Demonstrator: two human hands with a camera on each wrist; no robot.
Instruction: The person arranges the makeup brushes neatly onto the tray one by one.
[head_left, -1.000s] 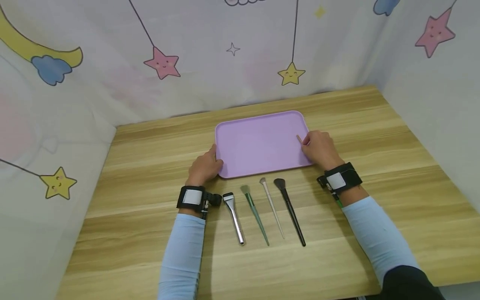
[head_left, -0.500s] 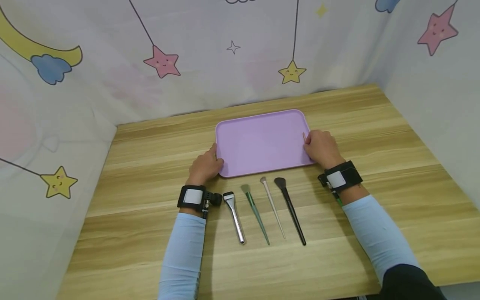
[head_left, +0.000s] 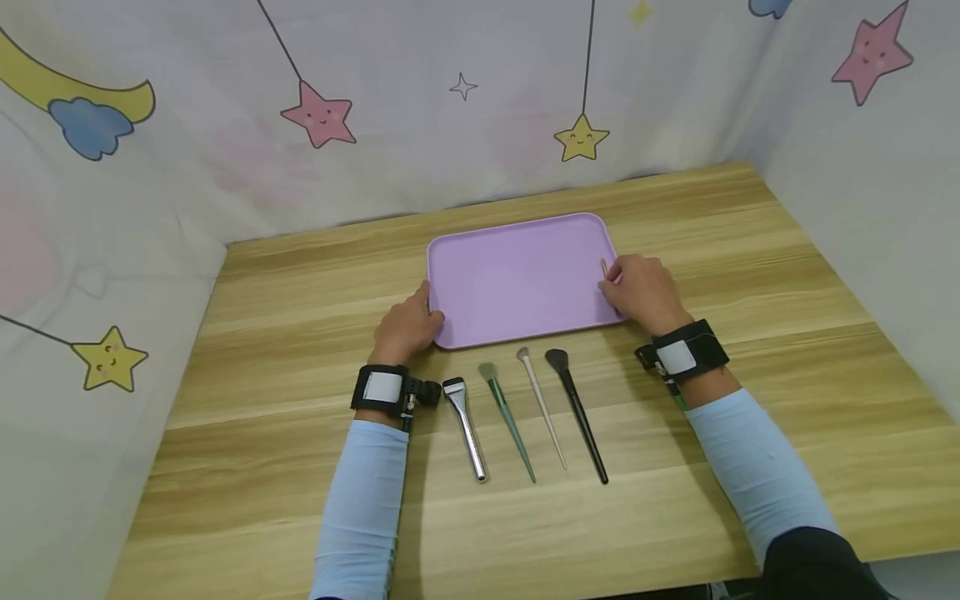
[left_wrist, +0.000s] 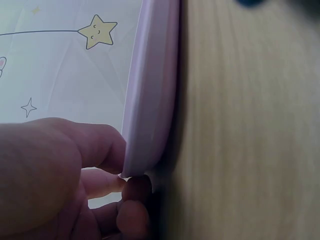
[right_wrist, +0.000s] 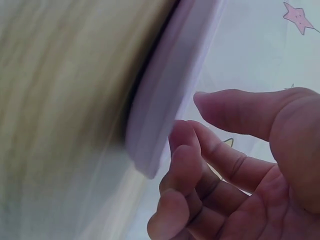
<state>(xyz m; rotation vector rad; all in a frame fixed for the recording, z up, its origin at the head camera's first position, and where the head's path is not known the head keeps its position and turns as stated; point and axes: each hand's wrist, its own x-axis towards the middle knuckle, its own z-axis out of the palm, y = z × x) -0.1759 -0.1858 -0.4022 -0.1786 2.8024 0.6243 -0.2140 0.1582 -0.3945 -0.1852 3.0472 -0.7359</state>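
Note:
A purple rectangular tray (head_left: 517, 279) lies near the back of the table. My left hand (head_left: 405, 325) grips its left rim close to the near corner; in the left wrist view the thumb lies at the edge and fingers curl beside the corner. At the right rim is my right hand (head_left: 641, 292). The right wrist view shows its thumb (right_wrist: 230, 110) spread from the bent fingers, whose tips are right at the rim. In front of the tray lie a silver-handled flat brush (head_left: 468, 433), a green makeup brush (head_left: 508, 425), a slim pale brush (head_left: 542, 407) and a black brush (head_left: 577, 417).
The wooden table (head_left: 285, 433) meets a printed fabric backdrop (head_left: 420, 158) at the back and sides. The brushes lie in a row between the forearms, the silver one close to the left wrist camera (head_left: 427, 392).
The head view has tilted slightly, so everything sits a little higher. My right thumb has spread apart from the fingers over the tray's right rim. The left hand keeps its hold.

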